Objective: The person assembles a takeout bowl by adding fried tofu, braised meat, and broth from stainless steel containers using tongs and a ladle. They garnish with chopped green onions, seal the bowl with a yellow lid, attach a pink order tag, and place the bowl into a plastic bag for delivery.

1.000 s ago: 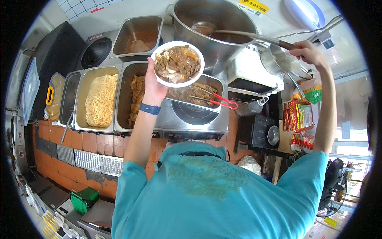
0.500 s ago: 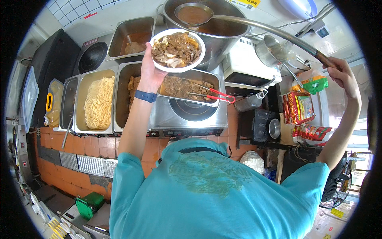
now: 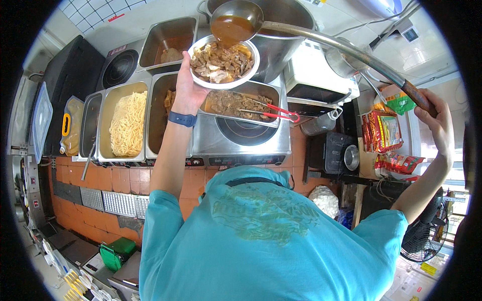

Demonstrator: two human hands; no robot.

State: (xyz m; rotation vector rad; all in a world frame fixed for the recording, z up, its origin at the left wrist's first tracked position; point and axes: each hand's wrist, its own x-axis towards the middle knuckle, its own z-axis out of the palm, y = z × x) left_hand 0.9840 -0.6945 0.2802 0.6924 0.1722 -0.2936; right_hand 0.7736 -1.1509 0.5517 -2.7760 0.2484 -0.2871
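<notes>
My left hand (image 3: pixel 190 89) is closed around the side of a white bowl (image 3: pixel 224 86) heaped with sliced brown meat and some pale pieces. My right hand (image 3: pixel 436 116) grips the far end of a ladle's long handle. The ladle (image 3: pixel 236 24) tilts over the bowl's back rim, and brown broth runs from it onto the meat. Behind the bowl stands a large steel stockpot (image 3: pixel 296 17). Below the bowl, a steel pan (image 3: pixel 275 92) of sliced meat in sauce has red-handled tongs (image 3: pixel 281 114) lying across it.
A steel pan of noodles (image 3: pixel 128 124) stands left, beside other food pans. At the back is a pan of reddish broth (image 3: pixel 192 30). A white oven (image 3: pixel 319 75) sits right of the stockpot, near a small saucepan (image 3: pixel 344 60). Red packets (image 3: pixel 382 131) lie on the right shelf.
The ladle has moved from above the stockpot down and forward to the bowl and tipped, so broth now pours out. My right hand has lowered slightly; the bowl has barely moved.
</notes>
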